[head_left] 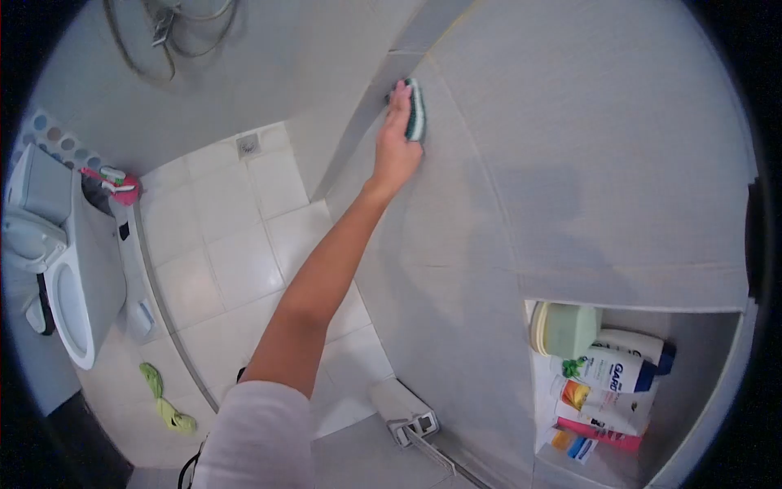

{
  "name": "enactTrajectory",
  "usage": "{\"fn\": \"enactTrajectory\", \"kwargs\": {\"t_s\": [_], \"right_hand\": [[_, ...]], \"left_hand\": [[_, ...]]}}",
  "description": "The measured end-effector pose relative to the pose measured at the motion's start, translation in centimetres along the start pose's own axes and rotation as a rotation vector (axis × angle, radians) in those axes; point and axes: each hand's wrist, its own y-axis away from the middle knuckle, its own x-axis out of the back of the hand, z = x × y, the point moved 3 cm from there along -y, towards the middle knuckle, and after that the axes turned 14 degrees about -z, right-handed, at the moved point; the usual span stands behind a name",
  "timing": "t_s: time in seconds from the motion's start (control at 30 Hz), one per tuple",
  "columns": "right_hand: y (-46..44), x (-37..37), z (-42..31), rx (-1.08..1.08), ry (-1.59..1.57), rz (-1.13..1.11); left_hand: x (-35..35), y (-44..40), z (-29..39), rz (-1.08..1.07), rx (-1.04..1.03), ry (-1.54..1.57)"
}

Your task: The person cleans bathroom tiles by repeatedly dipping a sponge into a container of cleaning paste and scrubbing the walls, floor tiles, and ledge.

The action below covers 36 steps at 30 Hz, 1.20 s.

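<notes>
Watching remotely, I log the left hand [397, 145] clasping a green-and-white scrub sponge [417, 112] palm-side against the grey wall [619, 122], its long axis roughly along the fingers; right hand out of view, state untellable.

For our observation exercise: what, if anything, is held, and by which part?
The left hand grips a green-and-white sponge along its long side.
</notes>
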Motion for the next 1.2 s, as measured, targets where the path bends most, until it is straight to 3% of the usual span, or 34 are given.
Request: {"fn": "enactTrajectory", "kwargs": {"t_s": [0.1,0.23,0.37,0.47,0.5,0.53,0.6,0.63,0.67,0.7,0.73,0.77,0.8,0.83,0.87,0.9,0.93,1.0,1.03,1.07,1.13,1.2], "right_hand": [[0.2,-0.2,-0.6,-0.115,0.013,0.011],[-0.3,-1.3,-2.4,-0.041,0.536,-0.08],[0.3,-2.2,-2.9,-0.132,0.452,0.059],[0.6,-3.2,-1.8,-0.034,0.393,0.072],[0.9,-3.4,-1.4,0.01,0.373,0.055],[1.2,-3.5,-1.3,0.053,0.34,0.031],[1.4,-3.7,-2.6,0.087,0.248,-0.026],[1.2,-2.5,-5.4,0.051,0.122,-0.003],[0.8,-0.9,-7.6,-0.176,0.337,-0.294],[1.8,0.4,-9.5,-0.047,0.297,-0.241],[3.3,3.5,-12.3,0.044,0.046,-0.363],[4.7,6.8,-15.3,0.103,-0.216,-0.496],[8.2,9.8,-19.5,-0.093,-0.438,-0.682],[11.8,13.1,-23.8,-0.356,-0.657,-0.826],[15.6,16.6,-28.2,-0.629,-0.799,-0.917],[23.4,18.5,-32.9,-0.415,-0.851,-0.962],[23.8,24.8,-34.2,-0.5,-1.1,-1.382],[39.1,27.2,-41.3,-0.81,-1.247,-1.713],[44.9,29.1,-44.1,-0.964,-1.393,-1.558],[45.0,32.6,-44.5,-1.207,-1.513,-1.725],[40.5,40.1,-42.1,-1.673,-1.831,-1.719],[43.0,43.7,-40.8,-1.607,-1.832,-1.614]], "left_hand": [[-0.1,-1.7,2.4,0.003,0.055,0.053],[-1.4,-2.1,9.9,-0.026,0.049,-0.031],[-7.3,12.2,13.4,-0.174,0.145,0.012],[-10.8,26.9,21.4,-0.47,0.379,0.17],[-9.9,29.9,25.2,-0.824,0.688,0.282],[-9.1,33.9,27.1,-1.119,0.801,0.304],[-6.5,43.5,29.6,-1.008,0.571,0.32],[-3.8,47.1,31.3,-1.084,0.576,0.351],[-0.9,48.9,32.2,-1.175,0.575,0.378],[3.9,48.1,35.5,-1.313,0.848,0.408],[6.8,51.1,34.2,-1.207,0.988,0.577],[10.7,52.8,33.4,-1.049,1.233,0.433],[13.7,54.3,31.6,-0.989,1.318,0.681],[17.4,51.7,36.0,-0.782,1.407,0.801],[19.6,52.6,34.4,-0.705,1.404,0.764],[21.5,53.2,32.4,-0.709,1.437,0.816],[22.9,52.4,33.4,-0.697,1.447,0.826],[23.8,50.2,35.8,-0.755,1.43,0.798],[23.6,49.9,36.8,-0.8,1.407,0.804],[23.7,49.1,38.0,-0.85,1.381,0.819],[23.7,48.5,42.3,-1.028,1.314,0.781],[22.5,49.2,46.3,-1.131,1.271,0.785]]}}
